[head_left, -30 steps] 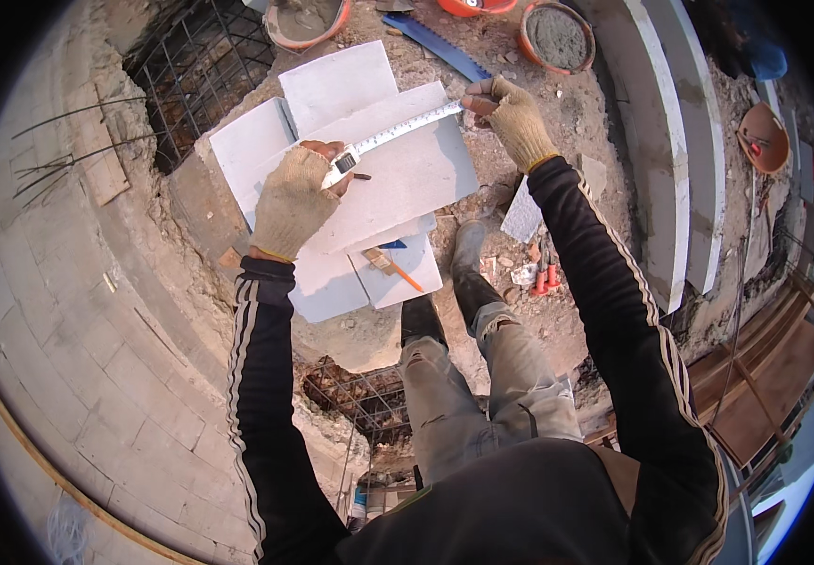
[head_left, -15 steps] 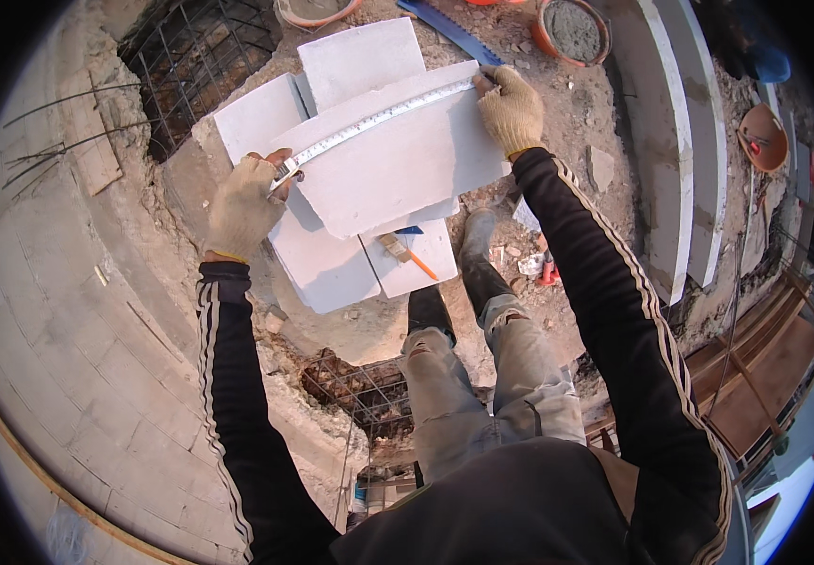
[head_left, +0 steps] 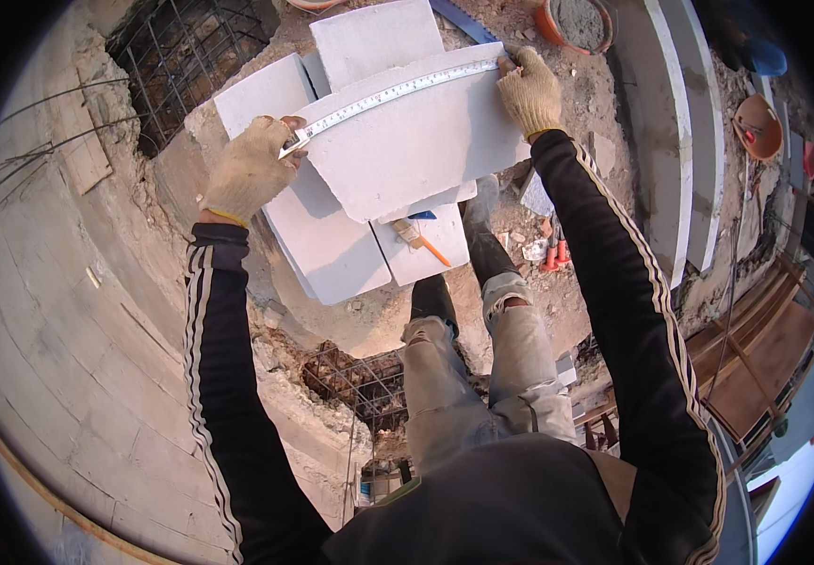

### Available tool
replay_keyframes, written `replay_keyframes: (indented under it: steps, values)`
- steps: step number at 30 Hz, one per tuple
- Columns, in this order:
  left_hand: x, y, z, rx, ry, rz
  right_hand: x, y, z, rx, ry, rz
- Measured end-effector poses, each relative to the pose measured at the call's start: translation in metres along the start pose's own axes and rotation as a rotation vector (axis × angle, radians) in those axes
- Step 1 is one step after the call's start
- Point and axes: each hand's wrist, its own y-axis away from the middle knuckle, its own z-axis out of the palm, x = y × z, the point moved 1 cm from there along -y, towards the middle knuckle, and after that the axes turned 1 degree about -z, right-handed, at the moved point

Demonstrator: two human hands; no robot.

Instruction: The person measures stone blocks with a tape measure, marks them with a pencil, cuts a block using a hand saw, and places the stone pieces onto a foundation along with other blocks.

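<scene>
A white tape measure (head_left: 398, 91) is stretched along the far edge of a pale block (head_left: 416, 141), which lies on top of other blocks. My gloved left hand (head_left: 249, 168) is closed round the tape's case at the block's left corner. At the right corner my gloved right hand (head_left: 529, 91) pinches the tape's far end against the block. Below, on a lower block (head_left: 332, 240), lie a brush (head_left: 407, 233) and an orange pencil (head_left: 435, 252); a small blue piece beside them is partly hidden.
A blue toothed saw (head_left: 463, 21) and a bucket of mortar (head_left: 577, 26) are beyond the blocks. Pits with rebar grids (head_left: 186, 56) open at far left and near my legs (head_left: 355, 381). Long pale slabs (head_left: 657, 141) stand at right. Red-handled tools (head_left: 555, 252) lie near my boots.
The view has shifted slightly, so the blocks sit a little higher and further right. Both hands still hold the tape measure along the block's edge.
</scene>
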Motion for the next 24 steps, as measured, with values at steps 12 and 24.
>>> replay_keyframes:
  steps: [12, 24]
  values:
    - [-0.004, 0.000, -0.010, -0.142, -0.237, 0.344, 0.036, 0.010, -0.019, -0.217, -0.342, 0.015]
    - [-0.008, -0.016, -0.004, -0.157, -0.383, 0.437, 0.053, 0.276, 0.040, -0.878, -0.026, -0.010]
